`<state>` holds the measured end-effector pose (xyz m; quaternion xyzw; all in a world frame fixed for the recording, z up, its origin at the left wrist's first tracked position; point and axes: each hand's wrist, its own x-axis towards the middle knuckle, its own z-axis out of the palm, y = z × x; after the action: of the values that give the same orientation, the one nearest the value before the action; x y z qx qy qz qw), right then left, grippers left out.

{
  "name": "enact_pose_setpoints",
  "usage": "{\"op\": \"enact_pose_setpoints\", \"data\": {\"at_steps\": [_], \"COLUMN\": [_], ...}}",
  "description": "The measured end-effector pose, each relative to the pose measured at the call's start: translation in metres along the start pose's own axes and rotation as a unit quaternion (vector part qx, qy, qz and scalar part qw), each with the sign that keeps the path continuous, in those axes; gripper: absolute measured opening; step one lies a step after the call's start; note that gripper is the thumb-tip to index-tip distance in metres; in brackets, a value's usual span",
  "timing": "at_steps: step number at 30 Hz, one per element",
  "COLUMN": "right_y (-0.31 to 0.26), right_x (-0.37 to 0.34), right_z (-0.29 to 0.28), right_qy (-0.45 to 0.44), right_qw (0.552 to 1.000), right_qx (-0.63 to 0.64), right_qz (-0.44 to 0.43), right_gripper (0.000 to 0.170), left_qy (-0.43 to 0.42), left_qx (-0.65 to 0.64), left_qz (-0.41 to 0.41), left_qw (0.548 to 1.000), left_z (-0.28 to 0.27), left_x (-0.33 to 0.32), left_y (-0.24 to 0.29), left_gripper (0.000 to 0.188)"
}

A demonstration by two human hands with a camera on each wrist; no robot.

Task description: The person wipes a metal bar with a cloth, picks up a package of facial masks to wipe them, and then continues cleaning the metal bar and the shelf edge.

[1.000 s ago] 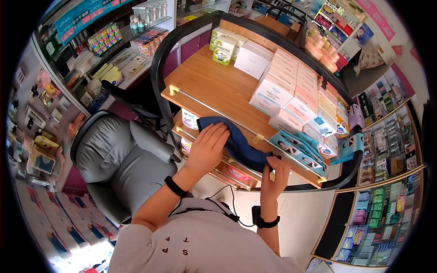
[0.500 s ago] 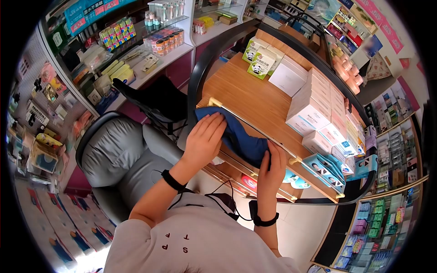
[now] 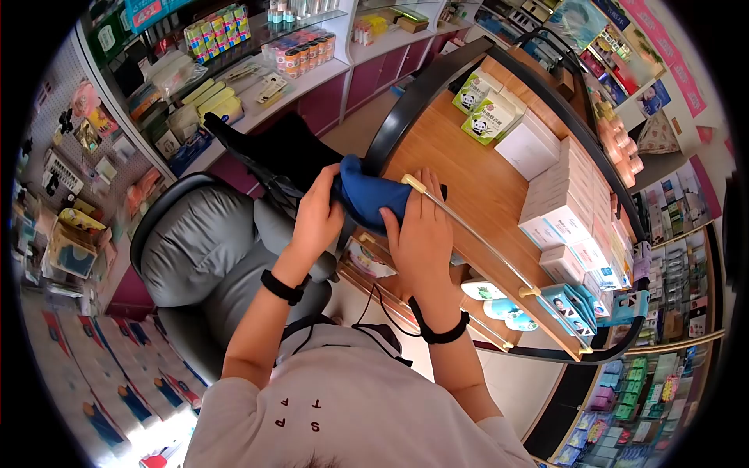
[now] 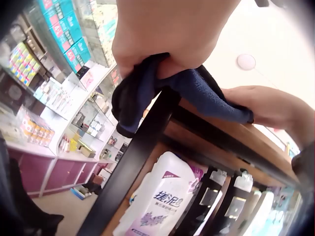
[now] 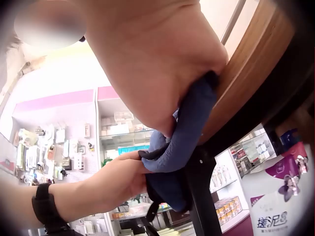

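Note:
A blue cloth [image 3: 373, 201] with a dark edging lies bunched against the near left corner of the wooden display stand. My left hand [image 3: 316, 214] grips its left end, fingers curled round the fabric; in the left wrist view folds of cloth [image 4: 206, 98] stick out on both sides of that hand. My right hand [image 3: 425, 242] holds the other end at the stand's edge, fingers laid over it and thumb on the near side. Beside that hand runs a thin metal rail [image 3: 484, 230] with yellowish brackets. From the right wrist, the cloth [image 5: 189, 128] stretches between both hands.
Pink-and-white boxes [image 3: 573, 203] and green panda packs [image 3: 491, 113] stand on the stand's top [image 3: 460, 168]. Below are bottles, among them a white one with purple print [image 4: 162, 196]. A grey armchair [image 3: 203, 242] and a black chair [image 3: 273, 152] stand left.
The view has turned, and the cloth is now at the stand's left corner, more bunched. My right hand has come left, close to the left hand, and its fingers now reach over the edge.

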<state>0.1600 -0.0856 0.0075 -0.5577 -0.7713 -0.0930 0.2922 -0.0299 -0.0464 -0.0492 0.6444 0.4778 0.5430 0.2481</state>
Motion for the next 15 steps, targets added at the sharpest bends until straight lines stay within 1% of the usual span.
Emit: {"op": "enact_pose_setpoints", "data": {"at_steps": [1,3,7,9,10,12,13,14,15], "right_y": [0.0,0.001,0.002,0.001,0.004,0.012,0.011,0.009,0.007], "right_x": [0.001,0.0,-0.015,-0.026,-0.029,-0.036,-0.036,-0.034,-0.034], "right_z": [0.003,0.009,0.009,0.008,0.013,0.028,0.031,0.034,0.037], "right_qy": [-0.002,0.008,0.015,0.024,0.024,0.121,0.122,0.147,0.173], "right_qw": [1.0,1.0,0.999,0.999,0.999,0.989,0.99,0.985,0.98], "right_qx": [0.001,-0.012,-0.029,0.0,-0.001,0.073,0.071,0.08,0.089], "right_qz": [-0.001,0.014,0.015,0.024,0.028,-0.034,-0.03,-0.033,-0.035], "right_gripper": [0.067,0.065,0.065,0.058,0.058,0.042,0.042,0.038,0.035], "left_qy": [0.001,-0.016,-0.036,-0.051,-0.054,-0.034,-0.039,-0.032,-0.026], "left_qx": [0.0,-0.113,-0.13,-0.142,-0.143,-0.115,-0.116,-0.102,-0.088], "left_qz": [-0.002,-0.009,-0.021,-0.088,-0.089,-0.069,-0.068,-0.058,-0.047], "left_qw": [1.0,0.993,0.991,0.985,0.984,0.99,0.99,0.993,0.995], "left_z": [0.003,0.011,0.016,0.024,0.03,0.044,0.05,0.056,0.056], "left_x": [0.002,0.003,-0.006,-0.016,-0.022,-0.035,-0.042,-0.05,-0.052], "left_y": [-0.003,-0.014,-0.035,-0.053,-0.066,-0.097,-0.111,-0.125,-0.125], "left_gripper": [0.063,0.059,0.057,0.055,0.055,0.055,0.055,0.056,0.058]}}
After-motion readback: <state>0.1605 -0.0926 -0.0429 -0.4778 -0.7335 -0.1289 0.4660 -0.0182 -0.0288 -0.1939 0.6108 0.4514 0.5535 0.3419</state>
